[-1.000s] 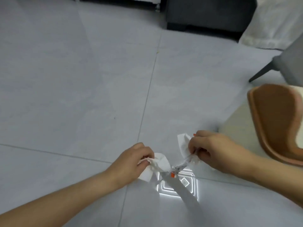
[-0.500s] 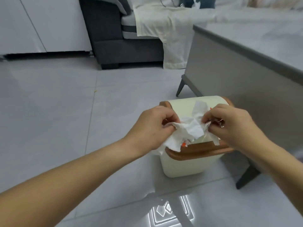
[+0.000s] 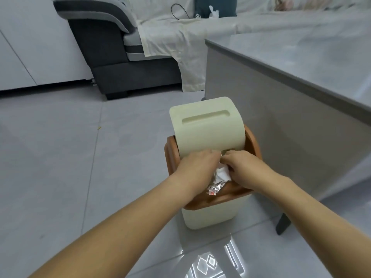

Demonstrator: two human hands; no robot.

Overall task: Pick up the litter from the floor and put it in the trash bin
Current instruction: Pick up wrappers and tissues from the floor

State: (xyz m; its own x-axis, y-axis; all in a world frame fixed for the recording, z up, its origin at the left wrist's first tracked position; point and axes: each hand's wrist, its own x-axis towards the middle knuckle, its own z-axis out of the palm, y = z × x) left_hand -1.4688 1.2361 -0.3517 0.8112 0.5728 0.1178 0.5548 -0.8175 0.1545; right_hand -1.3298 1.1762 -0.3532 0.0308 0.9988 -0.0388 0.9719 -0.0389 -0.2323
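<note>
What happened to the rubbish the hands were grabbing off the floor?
The left hand and the right hand lifted the tissue and the shiny wrapper off the floor, carried them over the trash bin and are now pushing them into its opening, under the tipped lid. Both hands still grip the tissue; nothing is let go yet.

Both my hands met at the mouth of the trash bin (image 3: 208, 215).
My left hand (image 3: 195, 165) and right hand (image 3: 248, 167) sat knuckles-up, side by side over the bin's near rim, fingers curled onto the litter (image 3: 220, 175) between them. Both bare forearms reached in from the bin's near side.
</note>
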